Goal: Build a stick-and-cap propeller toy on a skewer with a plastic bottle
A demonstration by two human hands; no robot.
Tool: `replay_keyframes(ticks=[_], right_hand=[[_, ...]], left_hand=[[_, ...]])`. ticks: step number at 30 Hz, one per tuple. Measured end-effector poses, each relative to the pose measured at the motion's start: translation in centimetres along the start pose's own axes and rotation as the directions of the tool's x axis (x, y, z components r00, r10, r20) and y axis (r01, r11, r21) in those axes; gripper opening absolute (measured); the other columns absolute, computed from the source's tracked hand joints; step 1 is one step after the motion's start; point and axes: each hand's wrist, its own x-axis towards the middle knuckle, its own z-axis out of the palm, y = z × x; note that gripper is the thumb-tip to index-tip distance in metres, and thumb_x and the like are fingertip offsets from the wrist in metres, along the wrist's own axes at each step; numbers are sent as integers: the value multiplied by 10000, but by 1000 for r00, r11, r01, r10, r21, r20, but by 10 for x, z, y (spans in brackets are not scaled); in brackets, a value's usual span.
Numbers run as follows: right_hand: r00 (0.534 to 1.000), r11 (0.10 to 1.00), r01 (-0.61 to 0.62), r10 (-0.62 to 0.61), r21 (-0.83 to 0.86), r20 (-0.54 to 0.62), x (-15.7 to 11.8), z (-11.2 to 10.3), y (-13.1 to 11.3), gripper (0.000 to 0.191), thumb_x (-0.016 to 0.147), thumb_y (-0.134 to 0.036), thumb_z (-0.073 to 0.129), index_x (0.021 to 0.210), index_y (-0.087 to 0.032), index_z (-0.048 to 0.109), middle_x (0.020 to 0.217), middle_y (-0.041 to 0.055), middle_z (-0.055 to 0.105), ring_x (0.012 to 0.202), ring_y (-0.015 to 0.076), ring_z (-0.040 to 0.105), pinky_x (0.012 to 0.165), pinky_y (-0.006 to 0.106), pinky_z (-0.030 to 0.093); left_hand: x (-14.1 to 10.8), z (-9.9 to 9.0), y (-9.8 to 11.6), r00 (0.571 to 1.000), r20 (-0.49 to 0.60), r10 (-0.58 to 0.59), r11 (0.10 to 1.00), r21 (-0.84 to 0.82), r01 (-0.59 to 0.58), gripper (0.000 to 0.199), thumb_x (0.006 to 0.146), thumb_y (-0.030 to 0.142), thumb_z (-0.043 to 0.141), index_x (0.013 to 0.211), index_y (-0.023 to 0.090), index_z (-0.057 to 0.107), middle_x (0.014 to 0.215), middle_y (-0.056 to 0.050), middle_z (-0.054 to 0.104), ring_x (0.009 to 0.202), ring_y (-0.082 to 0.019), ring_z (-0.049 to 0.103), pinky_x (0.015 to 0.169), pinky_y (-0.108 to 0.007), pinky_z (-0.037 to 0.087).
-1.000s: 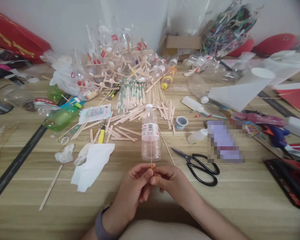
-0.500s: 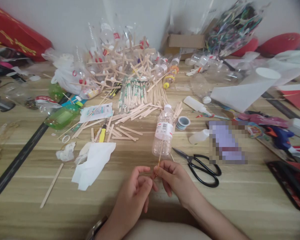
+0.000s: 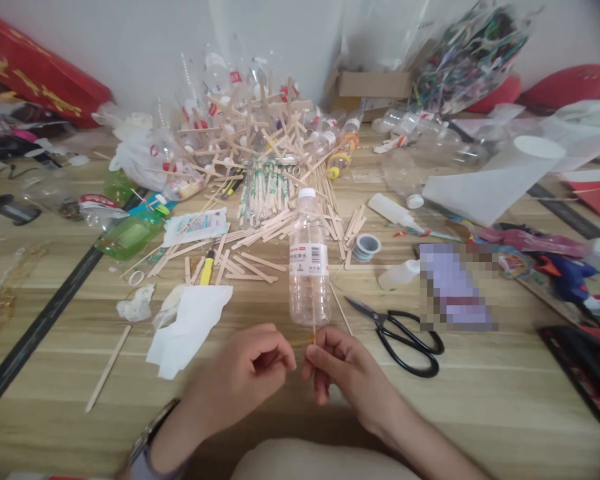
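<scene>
A clear plastic bottle (image 3: 309, 293) with a white cap and label stands in front of my hands, its bottom end nearest me. A thin wooden stick (image 3: 314, 310) overlaps its lower part; whether it goes inside, I cannot tell. My right hand (image 3: 340, 367) pinches the stick's near end, where an orange-yellow rubber band (image 3: 303, 343) is looped. The band stretches across to my left hand (image 3: 255, 363), whose curled fingers close on it. To the right lie black-handled scissors (image 3: 400, 337), blades pointing up and left.
Flat wooden sticks (image 3: 250, 265), a yellow cutter (image 3: 207, 269) and white paper (image 3: 190, 327) lie left of the bottle. A tape roll (image 3: 367, 247) and a small white bottle (image 3: 399, 274) sit right. Behind is a heap of bottles and stick crosses (image 3: 260, 127).
My left hand has moved left and turned, drawing the rubber band out from the stick. The bottle and stick have shifted left and stand straighter. My right hand keeps its pinch.
</scene>
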Motion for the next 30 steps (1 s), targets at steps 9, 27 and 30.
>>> replay_keyframes(ticks=[9,27,30], right_hand=[[997,981,-13,-3,192,78,0,-4,2,367,718,-412,784,697,-150,527,608,-3,693,433,74,617,437,160,441],[983,959,-152,120,241,141,-1,0,9,391,622,-424,846,664,-111,617,512,-14,642,318,52,535,324,134,324],[979,933,-179,135,314,155,1,-1,14,375,615,-379,863,700,-115,611,514,-8,653,315,49,527,317,126,308]], left_hand=[[-2,26,-10,921,-357,155,969,235,-72,341,819,130,438,924,203,754,689,-23,632,624,-147,573,598,-237,404],[28,24,-19,973,219,-77,711,-672,208,366,646,510,774,706,149,763,511,11,582,525,-107,451,551,-231,336],[25,35,-14,957,281,-69,524,-806,274,336,642,467,798,702,143,734,521,0,608,515,-121,519,572,-247,378]])
